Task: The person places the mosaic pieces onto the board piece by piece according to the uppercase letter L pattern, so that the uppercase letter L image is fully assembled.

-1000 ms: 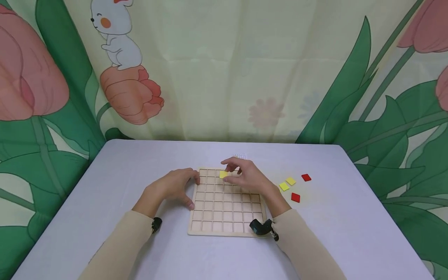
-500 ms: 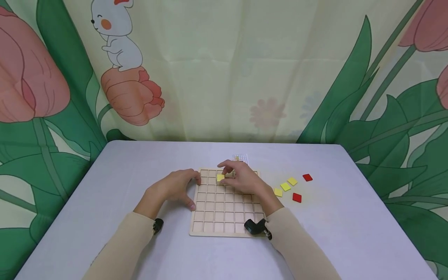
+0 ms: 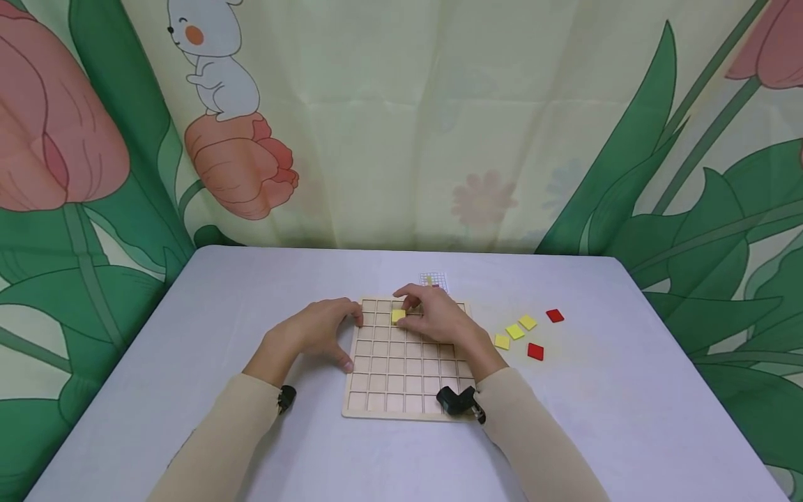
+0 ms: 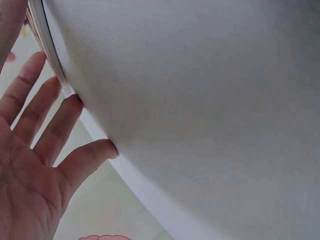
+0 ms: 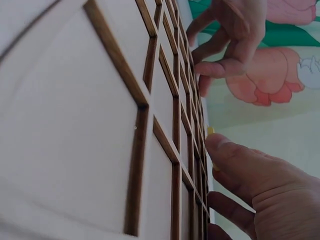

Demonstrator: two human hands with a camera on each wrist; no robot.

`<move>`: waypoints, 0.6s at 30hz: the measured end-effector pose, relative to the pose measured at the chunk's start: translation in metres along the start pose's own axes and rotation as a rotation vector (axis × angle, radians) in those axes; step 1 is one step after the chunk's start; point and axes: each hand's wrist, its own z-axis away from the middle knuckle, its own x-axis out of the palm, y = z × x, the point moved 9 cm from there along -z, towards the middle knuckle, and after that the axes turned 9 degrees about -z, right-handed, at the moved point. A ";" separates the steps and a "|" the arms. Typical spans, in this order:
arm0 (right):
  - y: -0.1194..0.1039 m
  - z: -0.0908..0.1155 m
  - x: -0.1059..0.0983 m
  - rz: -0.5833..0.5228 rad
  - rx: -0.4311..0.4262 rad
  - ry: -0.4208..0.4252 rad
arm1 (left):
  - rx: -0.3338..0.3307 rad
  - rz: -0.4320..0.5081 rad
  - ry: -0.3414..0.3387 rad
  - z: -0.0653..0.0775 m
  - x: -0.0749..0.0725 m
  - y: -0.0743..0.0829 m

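A wooden grid board (image 3: 376,404) with rows of square cells lies on the table. My right hand (image 3: 439,317) pinches a yellow square tile (image 3: 398,316) over the board's far rows, left of its middle. In the right wrist view, the thumb and a finger have the yellow tile (image 5: 210,131) between them, close to the grid; whether it touches the cell bottom cannot be told. My left hand (image 3: 314,331) rests at the board's left edge, its thumb and fingers spread and touching the rim. Behind the board lies a small printed grid card (image 3: 434,279), partly hidden by my right hand.
Several yellow tiles (image 3: 515,331) lie loose on the white table (image 3: 627,418) to the right of the board. Two red tiles (image 3: 535,351) are beside them. A curtain (image 3: 376,139) with printed flowers hangs behind the table's far edge.
Over the second, my right hand has shifted slightly left with the yellow tile. A yellow tile by the right wrist and more of the printed card have come into sight. The left hand stays put.
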 end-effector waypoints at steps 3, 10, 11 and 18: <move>0.002 -0.002 0.002 0.013 0.007 0.001 | 0.002 0.004 0.000 0.002 0.001 -0.001; 0.001 -0.002 0.004 0.022 -0.005 -0.015 | 0.003 -0.004 -0.002 0.000 0.003 -0.001; 0.001 -0.002 0.004 0.022 -0.005 -0.018 | 0.004 -0.003 -0.001 0.001 0.003 -0.001; -0.002 -0.001 0.003 0.026 -0.006 -0.034 | 0.010 0.007 0.005 0.001 0.001 -0.001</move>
